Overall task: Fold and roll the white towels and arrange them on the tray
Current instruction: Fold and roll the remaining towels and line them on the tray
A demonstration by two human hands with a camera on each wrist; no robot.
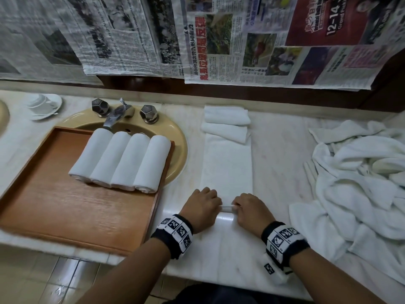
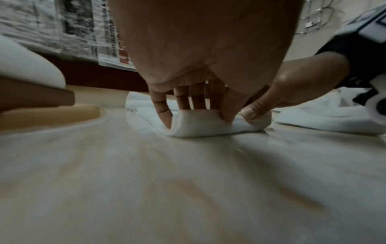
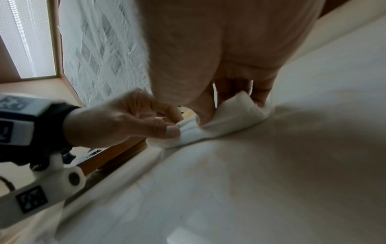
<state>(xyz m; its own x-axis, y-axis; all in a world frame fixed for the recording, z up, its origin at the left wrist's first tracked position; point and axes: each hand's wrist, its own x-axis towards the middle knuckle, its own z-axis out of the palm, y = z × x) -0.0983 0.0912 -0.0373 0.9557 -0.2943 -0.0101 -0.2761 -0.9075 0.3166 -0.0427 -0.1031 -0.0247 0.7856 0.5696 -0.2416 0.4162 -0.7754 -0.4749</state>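
A long folded white towel [image 1: 226, 165] lies flat on the marble counter [image 1: 276, 154], running away from me. Its near end is curled into a small roll [image 2: 200, 125]. My left hand [image 1: 202, 207] and right hand [image 1: 249, 208] sit side by side on that end, fingers curled over the roll and thumbs tucked behind it. The right wrist view shows the same rolled edge [image 3: 211, 128] pinched by both hands. Several rolled towels [image 1: 122, 161] lie side by side at the far end of the wooden tray [image 1: 65, 205].
The tray rests partly over a tan sink [image 1: 177, 137] with a faucet [image 1: 114, 117]. Two folded towels [image 1: 225, 123] lie at the far end of the flat one. A heap of loose white towels [image 1: 359, 183] fills the right. A cup and saucer [image 1: 43, 105] stand far left.
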